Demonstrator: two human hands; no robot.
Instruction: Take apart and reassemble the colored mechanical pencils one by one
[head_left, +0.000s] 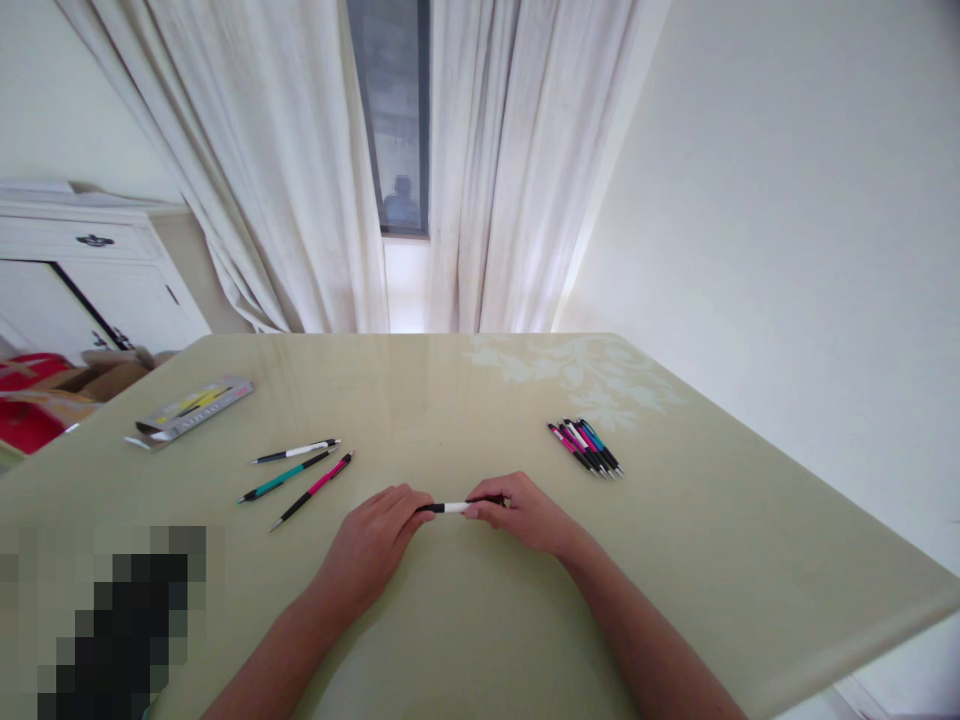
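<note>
Both of my hands hold one black and white pen (454, 507) level just above the pale green table (465, 400). My left hand (375, 545) pinches its left end and my right hand (521, 512) grips its right end, fingers closed. Three pens lie side by side to the left: a white one (296, 451), a teal one (286, 476) and a pink one (313, 489). A bundle of several pens (586, 447) lies to the right of my hands.
A flat grey pen box (189, 409) lies at the far left of the table. White curtains (300, 170) and a window hang behind the table, a white cabinet (82, 270) stands at the left, and a wall lies to the right. A blurred patch covers the lower left corner.
</note>
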